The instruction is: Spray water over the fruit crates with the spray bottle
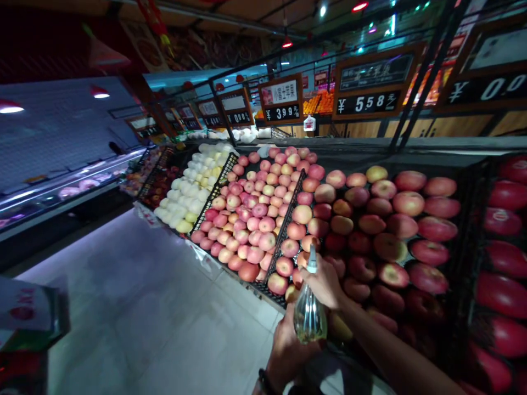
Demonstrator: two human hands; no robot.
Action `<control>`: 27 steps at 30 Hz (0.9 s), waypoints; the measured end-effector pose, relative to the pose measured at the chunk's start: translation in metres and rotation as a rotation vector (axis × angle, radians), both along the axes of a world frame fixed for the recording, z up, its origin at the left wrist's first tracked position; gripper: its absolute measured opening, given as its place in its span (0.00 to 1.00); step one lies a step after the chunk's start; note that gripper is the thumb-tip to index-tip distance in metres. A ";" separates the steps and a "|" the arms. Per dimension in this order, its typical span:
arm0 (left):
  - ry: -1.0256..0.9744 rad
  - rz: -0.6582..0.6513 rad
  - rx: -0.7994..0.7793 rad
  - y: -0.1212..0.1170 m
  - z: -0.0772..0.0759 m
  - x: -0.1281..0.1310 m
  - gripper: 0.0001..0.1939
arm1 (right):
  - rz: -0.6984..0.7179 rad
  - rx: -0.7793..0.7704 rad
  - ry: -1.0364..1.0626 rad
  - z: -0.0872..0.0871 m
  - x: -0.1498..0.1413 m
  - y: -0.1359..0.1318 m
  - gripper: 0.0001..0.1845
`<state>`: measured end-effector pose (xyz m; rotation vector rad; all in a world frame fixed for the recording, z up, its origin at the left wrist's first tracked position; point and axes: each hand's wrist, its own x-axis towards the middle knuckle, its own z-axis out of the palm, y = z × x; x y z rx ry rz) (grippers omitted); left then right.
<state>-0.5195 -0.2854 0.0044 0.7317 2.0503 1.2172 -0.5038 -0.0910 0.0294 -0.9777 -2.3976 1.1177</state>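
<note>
A clear spray bottle point(309, 319) with a pale trigger head stands upright in front of me, over the near edge of the apple display. My right hand point(324, 282) is closed round its neck, just under the nozzle. Lower down, my left hand point(287, 346) holds the bottle near its base, with the thumb along its side; part of its fingers are hidden. Some liquid shows in the bottom of the bottle. Just beyond the nozzle lie red and pink apples point(302, 214) in a black crate.
Left of the nearest crate is another bed of pink apples point(247, 222), then pale fruit in white foam nets point(193, 189). Dark red apples point(504, 258) fill the right side. Price signs point(373, 82) hang behind. Tiled floor point(164, 312) lies to the left.
</note>
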 end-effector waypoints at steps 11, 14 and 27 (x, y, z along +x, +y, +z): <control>-0.042 0.017 -0.144 -0.020 -0.047 0.026 0.40 | -0.037 -0.139 0.027 -0.035 0.023 -0.024 0.10; -0.065 -0.104 -0.140 0.000 -0.048 0.035 0.42 | -0.131 -0.140 0.052 -0.039 0.054 -0.007 0.07; -0.146 -0.715 -0.088 0.086 -0.027 0.086 0.43 | -0.592 -0.202 0.032 -0.050 0.209 0.040 0.14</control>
